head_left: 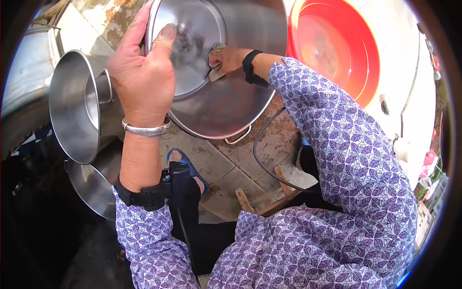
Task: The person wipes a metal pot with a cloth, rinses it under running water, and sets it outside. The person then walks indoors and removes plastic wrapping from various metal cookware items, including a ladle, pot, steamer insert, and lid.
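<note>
A large stainless steel pot [240,113] is tilted with its mouth toward me, so its inner wall and round bottom show. My left hand [144,74] is closed over the pot's left rim, thumb on the inside and the other fingers mostly behind the rim. Inside the pot, my right hand [233,59] presses a crumpled greyish cloth [215,75] near the edge of the bottom. A loop handle [237,135] sticks out below the pot's lower rim.
A red plastic basin [370,62] with some liquid stands at the right, close to the pot. Two more steel pots, one upper [72,111] and one lower [91,188], lie tipped at the left. A dark cable [256,139] and a wooden stool [269,200] are near my feet.
</note>
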`<act>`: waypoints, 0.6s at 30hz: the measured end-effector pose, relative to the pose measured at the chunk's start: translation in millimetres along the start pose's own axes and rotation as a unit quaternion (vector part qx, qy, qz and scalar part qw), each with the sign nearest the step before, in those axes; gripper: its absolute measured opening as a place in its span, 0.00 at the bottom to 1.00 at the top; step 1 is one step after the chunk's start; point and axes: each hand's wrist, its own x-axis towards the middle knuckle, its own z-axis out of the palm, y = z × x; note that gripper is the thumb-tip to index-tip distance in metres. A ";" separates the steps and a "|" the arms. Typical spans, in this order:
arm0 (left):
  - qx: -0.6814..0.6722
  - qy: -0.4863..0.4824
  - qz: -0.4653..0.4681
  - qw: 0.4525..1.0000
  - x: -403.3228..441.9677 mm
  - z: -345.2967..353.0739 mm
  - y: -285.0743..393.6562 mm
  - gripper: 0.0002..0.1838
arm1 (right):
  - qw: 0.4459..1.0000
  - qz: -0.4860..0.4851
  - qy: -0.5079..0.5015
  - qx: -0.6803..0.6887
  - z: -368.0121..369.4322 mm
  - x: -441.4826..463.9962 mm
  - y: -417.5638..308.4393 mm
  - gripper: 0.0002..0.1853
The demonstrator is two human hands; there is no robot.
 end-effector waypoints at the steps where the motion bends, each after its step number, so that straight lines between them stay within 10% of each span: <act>1: 0.037 -0.005 0.041 0.998 0.5 -0.6 1.1 0.21 | 0.996 -0.017 -0.019 0.085 17.6 -4.6 -14.5 0.26; 6: 0.001 0.028 -0.012 1.000 -2.8 -12.6 -9.9 0.21 | 0.837 -0.118 -0.052 0.532 18.7 -70.7 -114.3 0.20; 13: 0.024 0.006 0.000 1.000 -3.0 -6.8 -2.9 0.21 | 0.986 -0.055 0.019 0.158 18.3 -159.7 -41.2 0.05; 18: -0.016 0.009 -0.021 1.000 7.3 -9.3 -10.4 0.20 | 0.884 0.064 0.144 0.439 -48.2 -236.2 11.0 0.04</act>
